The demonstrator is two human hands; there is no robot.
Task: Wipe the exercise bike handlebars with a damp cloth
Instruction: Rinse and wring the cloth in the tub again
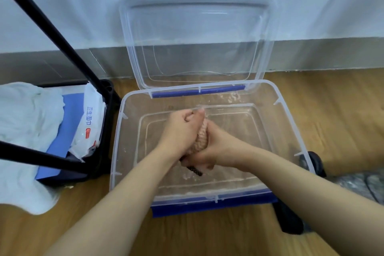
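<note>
A pink textured cloth (pixel 201 139) is bunched and twisted between both my hands over a clear plastic tub (pixel 118 131) holding shallow water. My left hand (pixel 181 129) grips the cloth's upper part. Around its lower part my right hand (pixel 209 149) is closed. A dark edge of the cloth (pixel 194 171) sticks out below my hands. No exercise bike handlebars are in view.
The tub's clear lid (pixel 197 41) stands open against the wall. At left a black-framed cart (pixel 104 131) holds a wet-wipes pack (pixel 89 124), a blue sheet and a white towel (pixel 27 122). Black bars (pixel 52 31) cross the left. A dark wheel (pixel 313 162) sits right of the tub on the wooden floor.
</note>
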